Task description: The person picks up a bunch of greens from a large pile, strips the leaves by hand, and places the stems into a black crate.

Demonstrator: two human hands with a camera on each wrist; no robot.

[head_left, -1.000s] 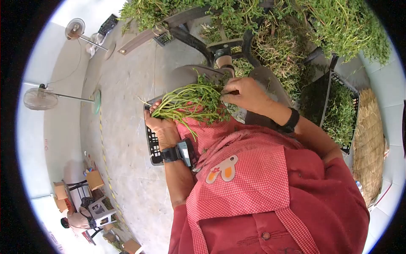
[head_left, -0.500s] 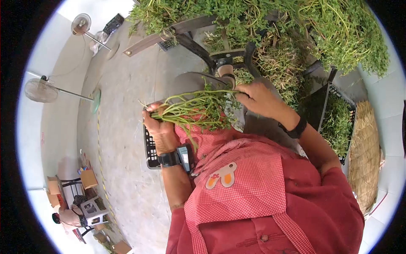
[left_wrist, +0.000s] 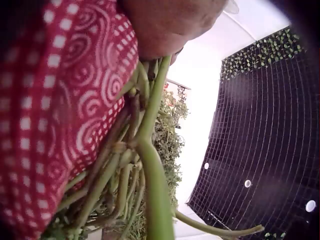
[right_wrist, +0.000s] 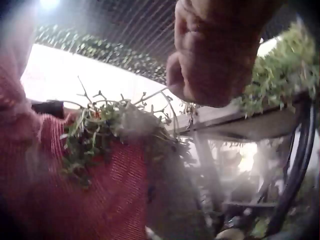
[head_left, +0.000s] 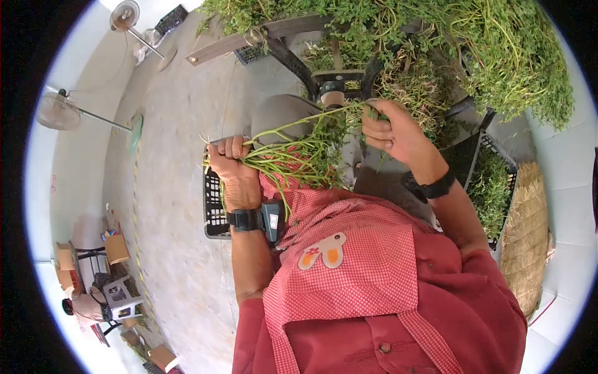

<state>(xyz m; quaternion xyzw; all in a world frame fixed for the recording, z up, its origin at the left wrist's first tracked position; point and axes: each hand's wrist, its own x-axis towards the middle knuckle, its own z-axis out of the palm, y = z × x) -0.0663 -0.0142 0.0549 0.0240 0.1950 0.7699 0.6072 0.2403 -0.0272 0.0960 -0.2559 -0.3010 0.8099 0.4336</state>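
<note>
The left hand (head_left: 232, 165) grips the lower stems of a leafy green bunch (head_left: 289, 159) held above the lap. In the left wrist view that hand (left_wrist: 170, 25) curls over the thick stems (left_wrist: 150, 135). To the right of the bunch, the right hand (head_left: 398, 132) pinches the far end of one long stem (head_left: 314, 116), which stretches almost straight between the two hands. The right wrist view has the right hand (right_wrist: 212, 55) with curled fingers above the bunch's leafy tops (right_wrist: 95, 130).
Piled greens (head_left: 511, 56) cover a table with a wooden edge (head_left: 261, 36) in front. A black crate (head_left: 215, 215) stands beside the left forearm, another crate of greens (head_left: 492, 187) at the right near a straw bundle (head_left: 524, 237). Two fans (head_left: 58, 111) stand far left.
From near the leafy tops, the right hand has moved right and now holds a stem end, pulled out straight from the bunch. The left hand keeps its grip, its fingers curled more visibly.
</note>
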